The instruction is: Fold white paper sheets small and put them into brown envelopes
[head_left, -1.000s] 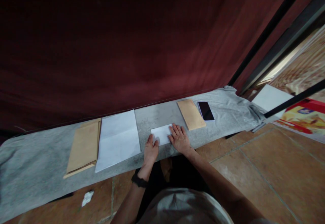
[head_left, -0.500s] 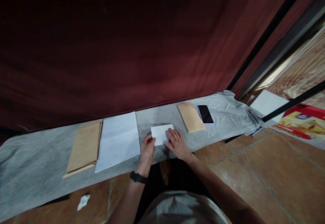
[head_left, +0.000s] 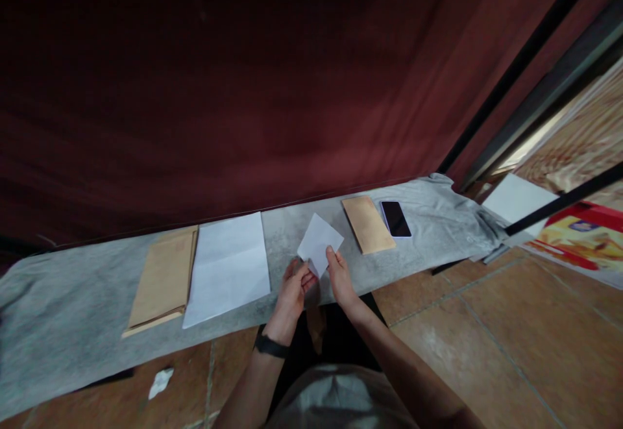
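Note:
A small white folded paper [head_left: 318, 241] is held between my two hands, turned so that one corner points away from me. My left hand [head_left: 294, 286] grips its lower left side, fingers closed on it. My right hand [head_left: 339, 274] pinches its right side, thumb on top. To the left lie large white sheets [head_left: 228, 270], and beyond them a stack of brown envelopes [head_left: 163, 276]. A single brown envelope [head_left: 368, 224] lies right of my hands, beside a dark-screened phone [head_left: 396, 219].
A grey cloth [head_left: 73, 318] covers the long narrow surface. Behind it hangs a dark red curtain [head_left: 272, 91]. At the right stand a black bar [head_left: 569, 198] and a red and yellow box [head_left: 584, 237]. A crumpled white scrap [head_left: 160, 383] lies on the tiled floor.
The small paper has been lifted and turned from lying level to corner-up. My right hand, earlier flat on it, now pinches its edge; my left hand has shifted slightly right.

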`<action>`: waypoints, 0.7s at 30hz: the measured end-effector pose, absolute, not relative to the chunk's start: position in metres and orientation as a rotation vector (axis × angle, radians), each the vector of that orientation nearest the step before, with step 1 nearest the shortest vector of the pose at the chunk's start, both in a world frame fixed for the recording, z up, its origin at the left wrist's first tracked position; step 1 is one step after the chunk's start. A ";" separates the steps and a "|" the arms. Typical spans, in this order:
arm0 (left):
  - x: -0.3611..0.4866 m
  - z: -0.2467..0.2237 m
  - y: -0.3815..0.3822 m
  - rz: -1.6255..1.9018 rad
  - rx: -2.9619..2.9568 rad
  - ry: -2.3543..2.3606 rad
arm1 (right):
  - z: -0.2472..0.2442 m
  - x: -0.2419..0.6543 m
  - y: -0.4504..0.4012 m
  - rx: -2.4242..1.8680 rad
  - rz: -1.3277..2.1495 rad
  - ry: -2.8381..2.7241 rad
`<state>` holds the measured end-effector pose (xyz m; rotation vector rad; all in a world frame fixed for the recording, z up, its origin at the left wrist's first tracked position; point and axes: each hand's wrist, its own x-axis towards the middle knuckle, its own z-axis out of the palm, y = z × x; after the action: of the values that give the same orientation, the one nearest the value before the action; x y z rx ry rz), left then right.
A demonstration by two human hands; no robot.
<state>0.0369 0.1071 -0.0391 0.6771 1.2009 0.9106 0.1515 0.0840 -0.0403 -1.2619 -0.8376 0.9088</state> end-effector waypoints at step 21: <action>0.009 -0.055 0.132 0.628 1.762 1.708 | -0.086 0.211 0.065 -1.906 0.165 -1.703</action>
<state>0.0092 0.1323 -0.0553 1.7625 1.7084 0.6279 0.2108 0.0647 -0.0860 -1.9063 -1.7027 0.1654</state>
